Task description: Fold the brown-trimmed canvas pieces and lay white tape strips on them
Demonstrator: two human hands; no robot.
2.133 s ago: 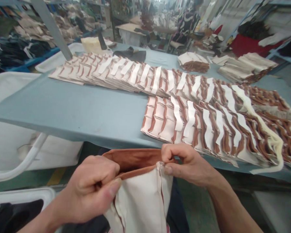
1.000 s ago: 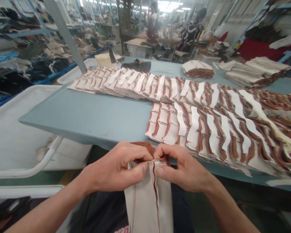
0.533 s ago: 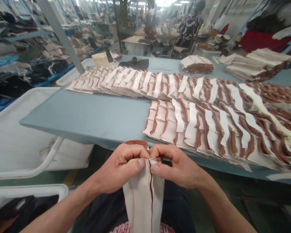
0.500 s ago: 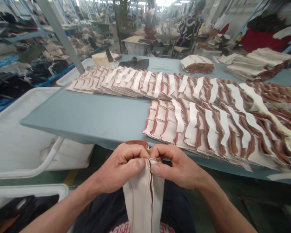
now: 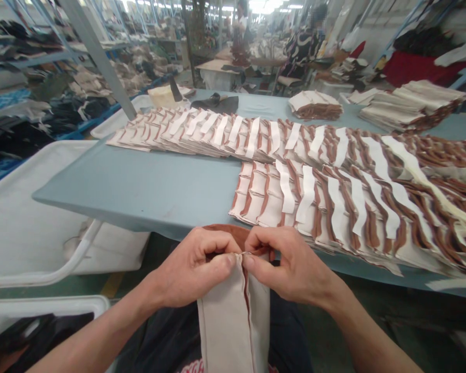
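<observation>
Both hands pinch the top edge of a cream fabric piece (image 5: 225,331) with a reddish-brown inner side, held upright over my lap. My left hand (image 5: 200,264) grips it just left of a seam, thumb on the near face. Just right of that seam, my right hand (image 5: 285,264) pinches the edge between thumb and bent fingers. The seam runs down the piece with a brown line showing in it. Beyond the hands, part of the brown side rises behind the knuckles. The fingertips behind the cloth are hidden.
Overlapping rows of cream-and-brown pieces (image 5: 266,199) with white strips (image 5: 308,194) lie on the blue-grey table (image 5: 140,191). More stacks (image 5: 314,103) stand at the back. White bins (image 5: 34,207) flank the table's left edge. A person (image 5: 303,49) is in the background.
The cream piece now shows wider between my hands, and more of its brown side appears behind them. My right hand has shifted slightly right. Both hands keep their pinch.
</observation>
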